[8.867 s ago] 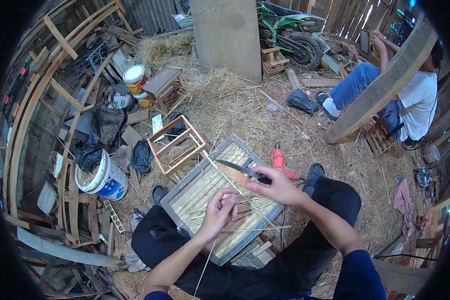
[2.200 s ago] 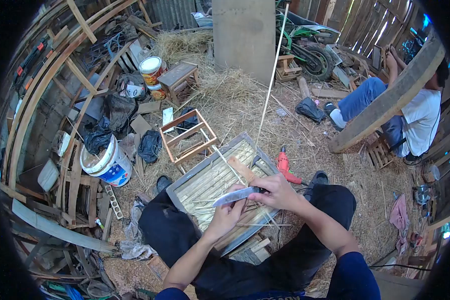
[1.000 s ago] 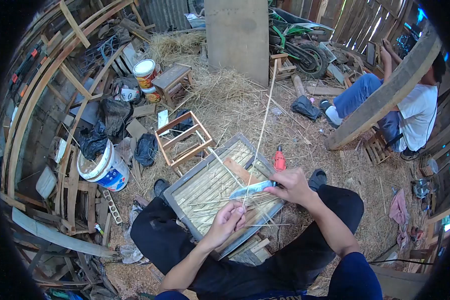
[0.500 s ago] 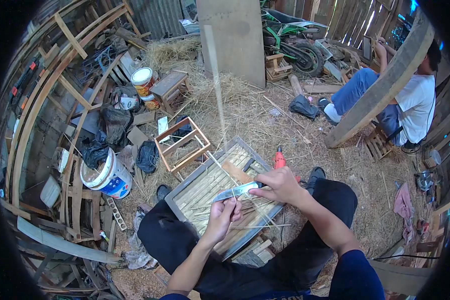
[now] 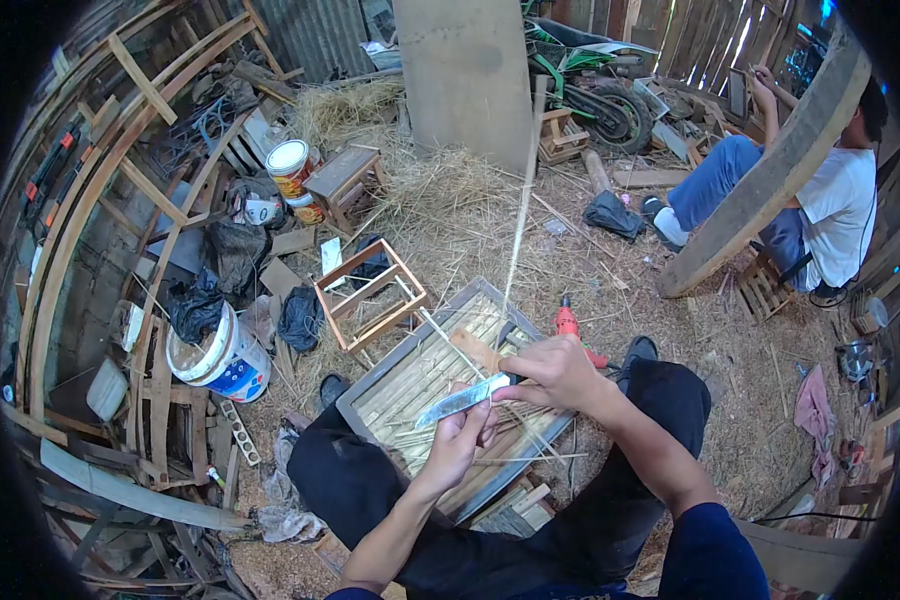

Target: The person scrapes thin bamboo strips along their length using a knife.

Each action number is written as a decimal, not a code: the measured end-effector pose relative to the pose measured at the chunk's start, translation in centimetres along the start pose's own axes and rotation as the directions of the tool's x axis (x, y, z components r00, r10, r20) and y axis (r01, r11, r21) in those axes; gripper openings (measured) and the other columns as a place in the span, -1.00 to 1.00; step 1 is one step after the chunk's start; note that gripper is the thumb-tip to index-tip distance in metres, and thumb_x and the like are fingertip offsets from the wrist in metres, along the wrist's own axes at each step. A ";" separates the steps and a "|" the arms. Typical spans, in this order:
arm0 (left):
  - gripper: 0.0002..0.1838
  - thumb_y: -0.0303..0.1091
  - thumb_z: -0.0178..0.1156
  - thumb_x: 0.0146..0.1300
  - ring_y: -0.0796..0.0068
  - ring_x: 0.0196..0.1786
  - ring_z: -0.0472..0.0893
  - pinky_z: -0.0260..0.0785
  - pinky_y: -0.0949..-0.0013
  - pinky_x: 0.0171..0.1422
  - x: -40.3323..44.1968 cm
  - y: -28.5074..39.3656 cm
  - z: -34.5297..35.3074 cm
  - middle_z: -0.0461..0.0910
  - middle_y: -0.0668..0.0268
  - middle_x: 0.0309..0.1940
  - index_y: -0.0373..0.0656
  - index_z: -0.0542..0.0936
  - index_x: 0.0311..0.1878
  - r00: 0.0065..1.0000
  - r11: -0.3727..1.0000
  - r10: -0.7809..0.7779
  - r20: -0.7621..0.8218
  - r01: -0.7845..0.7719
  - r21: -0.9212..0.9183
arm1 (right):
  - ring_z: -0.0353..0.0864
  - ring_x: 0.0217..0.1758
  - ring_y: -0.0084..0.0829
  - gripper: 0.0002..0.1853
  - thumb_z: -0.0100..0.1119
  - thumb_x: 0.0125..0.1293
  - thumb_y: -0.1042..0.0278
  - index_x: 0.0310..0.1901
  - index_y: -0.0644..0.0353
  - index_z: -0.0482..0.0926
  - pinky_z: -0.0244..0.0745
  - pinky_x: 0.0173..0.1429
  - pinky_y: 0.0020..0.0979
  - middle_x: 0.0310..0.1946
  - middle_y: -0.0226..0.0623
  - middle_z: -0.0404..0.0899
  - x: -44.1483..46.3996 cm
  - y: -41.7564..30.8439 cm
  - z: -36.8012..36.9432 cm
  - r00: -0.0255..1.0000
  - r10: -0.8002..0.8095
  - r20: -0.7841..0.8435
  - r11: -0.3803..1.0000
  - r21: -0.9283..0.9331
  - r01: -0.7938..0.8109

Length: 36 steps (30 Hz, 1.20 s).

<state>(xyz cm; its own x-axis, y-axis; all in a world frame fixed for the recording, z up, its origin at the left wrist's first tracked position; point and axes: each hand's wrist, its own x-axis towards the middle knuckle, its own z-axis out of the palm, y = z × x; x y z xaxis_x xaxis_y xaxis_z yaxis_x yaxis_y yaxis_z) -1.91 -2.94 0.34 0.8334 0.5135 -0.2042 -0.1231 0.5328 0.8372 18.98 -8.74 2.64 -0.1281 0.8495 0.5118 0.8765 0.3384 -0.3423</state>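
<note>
My right hand (image 5: 562,375) is closed round the dark handle of a knife (image 5: 458,402), its broad blade pointing left. Close to the blade, my left hand (image 5: 460,440) is closed in a pinch on a long, thin bamboo strip (image 5: 521,210). That strip rises away from my hands, its far end high in front of the upright board. Where it meets the blade is partly hidden by my fingers. Below both hands lies a slatted, grey-framed panel (image 5: 353,402) with several loose thin strips (image 5: 410,438) on it. A flat brown piece (image 5: 475,350) also rests there.
A red power tool (image 5: 567,322) lies right of the panel. Beyond its left corner stands an open wooden frame (image 5: 370,335); a white bucket (image 5: 238,365) stands further left. At right, another person (image 5: 830,200) sits behind a slanted post (image 5: 770,180). Straw (image 5: 450,200) covers the floor.
The long strip's far end has swung from left to right. The knife and my left hand have shifted slightly; both hands keep their hold.
</note>
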 end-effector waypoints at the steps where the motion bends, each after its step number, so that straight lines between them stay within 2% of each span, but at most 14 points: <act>1: -0.90 -0.29 -0.05 0.56 0.69 -0.47 0.22 0.13 0.53 -0.39 -0.1 0.2 0.0 0.27 0.48 -0.48 -0.07 0.29 -0.07 1.000 1.000 -0.001 -0.001 0.001 0.017 | 0.56 -0.58 -0.37 -0.60 0.41 0.08 -0.08 -0.30 0.09 0.60 0.36 -0.50 -0.31 -0.65 -0.40 0.47 0.0 0.0 -0.1 1.000 -0.011 -0.007 1.000 -0.017 0.011; 4: -0.91 -0.30 -0.06 0.56 0.69 -0.50 0.19 0.11 0.51 -0.41 -0.7 0.9 0.0 0.26 0.48 -0.49 -0.07 0.30 -0.05 0.999 0.998 -0.037 -0.008 0.038 0.052 | 0.55 -0.59 -0.39 -0.62 0.42 0.07 -0.08 -0.34 0.07 0.60 0.36 -0.50 -0.32 -0.66 -0.42 0.47 -0.4 0.2 0.1 1.000 -0.020 -0.019 0.999 -0.048 0.020; 6: -0.91 -0.31 -0.06 0.56 0.69 -0.51 0.17 0.09 0.50 -0.42 -0.9 1.4 0.3 0.24 0.47 -0.51 -0.08 0.31 -0.04 0.995 0.994 -0.094 -0.019 0.095 0.061 | 0.55 -0.60 -0.37 -0.62 0.43 0.06 -0.07 -0.36 0.07 0.59 0.37 -0.50 -0.33 -0.66 -0.42 0.47 -0.6 0.4 -0.1 0.998 0.034 -0.043 0.999 -0.009 -0.035; 7: -0.89 -0.30 -0.04 0.55 0.69 -0.51 0.15 0.06 0.50 -0.43 -1.2 1.6 0.3 0.22 0.48 -0.52 -0.10 0.33 -0.02 0.997 0.997 -0.072 -0.019 0.073 0.023 | 0.55 -0.61 -0.36 -0.62 0.44 0.05 -0.07 -0.37 0.07 0.59 0.38 -0.50 -0.33 -0.67 -0.42 0.47 -0.8 0.7 -0.4 0.997 0.060 -0.055 0.998 0.009 -0.059; 10: -0.84 -0.29 -0.01 0.53 0.69 -0.52 0.11 -0.01 0.50 -0.45 -1.9 1.4 0.2 0.19 0.50 -0.54 -0.14 0.36 0.01 0.999 0.998 -0.043 -0.010 0.042 -0.049 | 0.56 -0.63 -0.38 -0.62 0.41 0.08 -0.10 -0.43 0.07 0.61 0.35 -0.56 -0.33 -0.69 -0.40 0.47 -1.5 2.3 -1.6 0.983 0.116 -0.144 0.985 -0.108 -0.132; 13: -0.84 -0.29 -0.01 0.54 0.69 -0.52 0.11 0.00 0.50 -0.45 -2.4 1.2 -0.4 0.21 0.49 -0.53 -0.14 0.34 0.01 0.996 0.995 -0.090 0.003 0.090 -0.053 | 0.55 -0.64 -0.37 -0.63 0.42 0.07 -0.08 -0.38 0.08 0.64 0.35 -0.56 -0.32 -0.69 -0.39 0.48 -2.3 2.5 -2.2 0.976 0.162 -0.145 0.974 -0.135 -0.182; 14: -0.84 -0.28 0.00 0.53 0.69 -0.52 0.11 0.01 0.51 -0.45 -2.5 1.0 -0.5 0.21 0.49 -0.53 -0.14 0.34 0.01 0.993 0.991 -0.116 0.014 0.117 -0.067 | 0.53 -0.63 -0.28 -0.65 0.44 0.05 0.02 -0.38 0.11 0.58 0.37 -0.51 -0.31 -0.68 -0.34 0.44 -2.7 2.6 -2.2 0.981 0.163 -0.102 0.976 -0.132 -0.176; 18: -0.84 -0.25 0.00 0.54 0.69 -0.52 0.13 0.03 0.52 -0.43 -2.7 0.4 -0.5 0.24 0.48 -0.51 -0.11 0.33 -0.01 0.993 0.992 -0.120 0.008 0.121 -0.040 | 0.53 -0.65 -0.30 -0.63 0.40 0.10 -0.04 -0.37 0.11 0.59 0.35 -0.54 -0.30 -0.69 -0.35 0.45 -3.5 2.4 -1.4 0.978 0.186 -0.098 0.975 -0.105 -0.196; 21: -0.81 -0.21 -0.03 0.55 0.69 -0.51 0.17 0.04 0.53 -0.43 -2.6 0.1 -0.7 0.28 0.45 -0.50 -0.11 0.34 0.02 0.979 0.979 -0.203 -0.002 0.203 0.030 | 0.53 -0.66 -0.32 -0.60 0.34 0.16 -0.13 -0.40 0.09 0.60 0.36 -0.55 -0.31 -0.69 -0.38 0.49 -3.8 2.4 -0.6 0.981 0.181 -0.063 0.975 -0.123 -0.188; 23: -0.79 -0.19 -0.07 0.56 0.69 -0.53 0.19 0.06 0.53 -0.45 -2.2 0.1 -0.4 0.32 0.42 -0.49 -0.11 0.35 0.06 0.978 0.977 -0.201 -0.045 0.204 0.060 | 0.53 -0.66 -0.31 -0.58 0.32 0.18 -0.15 -0.42 0.08 0.58 0.35 -0.56 -0.30 -0.70 -0.38 0.48 -3.2 2.0 -0.9 0.986 0.167 -0.027 0.978 -0.126 -0.169; 28: -0.73 -0.19 -0.13 0.58 0.68 -0.65 0.18 0.12 0.52 -0.55 -1.1 0.1 -0.7 0.40 0.33 -0.46 -0.17 0.35 0.12 0.994 0.994 -0.088 -0.071 0.092 0.055 | 0.52 -0.66 -0.29 -0.60 0.34 0.19 -0.13 -0.41 0.07 0.57 0.34 -0.56 -0.29 -0.70 -0.37 0.47 -2.3 1.2 -0.3 0.991 0.133 0.026 0.989 -0.062 -0.131; 31: -0.74 -0.20 -0.14 0.58 0.68 -0.66 0.17 0.11 0.53 -0.55 -1.0 0.5 -0.5 0.40 0.33 -0.47 -0.17 0.35 0.10 0.990 0.996 -0.092 -0.104 0.090 -0.018 | 0.52 -0.66 -0.28 -0.60 0.33 0.21 -0.12 -0.41 0.08 0.56 0.33 -0.56 -0.28 -0.72 -0.35 0.45 -1.5 0.8 0.6 0.994 0.108 0.005 0.994 -0.018 -0.108; 32: -0.74 -0.22 -0.12 0.58 0.69 -0.63 0.23 0.09 0.55 -0.57 -1.0 0.5 -0.4 0.38 0.34 -0.48 -0.21 0.35 0.11 0.992 0.996 -0.069 -0.103 0.064 -0.056 | 0.52 -0.66 -0.28 -0.60 0.33 0.22 -0.11 -0.41 0.08 0.56 0.33 -0.56 -0.27 -0.72 -0.35 0.45 -1.4 0.7 0.8 0.994 0.109 0.018 0.994 -0.024 -0.109; 36: -0.75 -0.18 -0.11 0.58 0.70 -0.66 0.18 0.04 0.53 -0.60 -0.5 0.4 -0.4 0.33 0.40 -0.52 -0.18 0.36 0.04 0.988 0.996 -0.015 -0.152 0.001 -0.092 | 0.53 -0.66 -0.28 -0.61 0.32 0.23 -0.11 -0.37 0.09 0.58 0.33 -0.56 -0.27 -0.74 -0.32 0.45 -0.5 0.5 1.3 0.993 0.116 0.019 0.993 0.013 -0.116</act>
<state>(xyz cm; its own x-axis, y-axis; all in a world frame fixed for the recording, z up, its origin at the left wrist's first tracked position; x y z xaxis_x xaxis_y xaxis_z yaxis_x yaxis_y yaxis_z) -2.56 -2.72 0.55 0.7438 0.6014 -0.2916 -0.1708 0.5929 0.7870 18.90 -8.44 1.14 -0.0345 0.8904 0.4538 0.8793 0.2429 -0.4097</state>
